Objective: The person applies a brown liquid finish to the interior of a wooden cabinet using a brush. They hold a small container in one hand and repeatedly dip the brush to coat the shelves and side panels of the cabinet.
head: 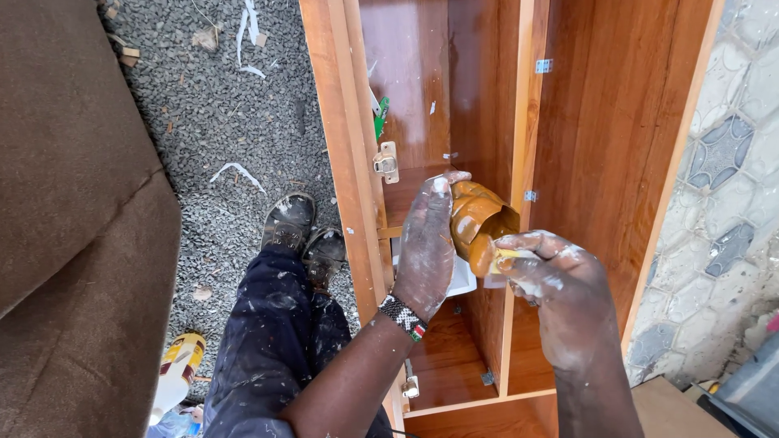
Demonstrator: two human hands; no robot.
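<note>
- Left hand point(426, 247), dusted white, with a beaded black-and-white wristband point(403, 316), is wrapped over the side of a crumpled roll of glossy orange-brown wood-grain edge strip point(477, 219); fingers closed on it.
- Right hand point(560, 292), also smeared white, is pinched on a small yellow-and-white piece point(505, 261) at the lower end of the roll; fingers together around it. What the piece is cannot be told.
- The roll sits between both hands, in front of the vertical divider point(515, 162) of an open orange-brown laminate cabinet point(617, 146), level with a shelf edge.
- A white flat tray-like object point(462, 280) shows under the left hand, partly hidden.
- A metal cabinet hinge point(386, 162) is fixed on the left side panel, just above the left hand.
- Person's legs in dark paint-flecked trousers point(272, 341) and worn black shoes point(304, 231) stand on grey gravel point(211, 105).
- A brown upholstered sofa point(73, 211) fills the left edge; a yellow-and-white bottle point(174, 373) lies beside it.
</note>
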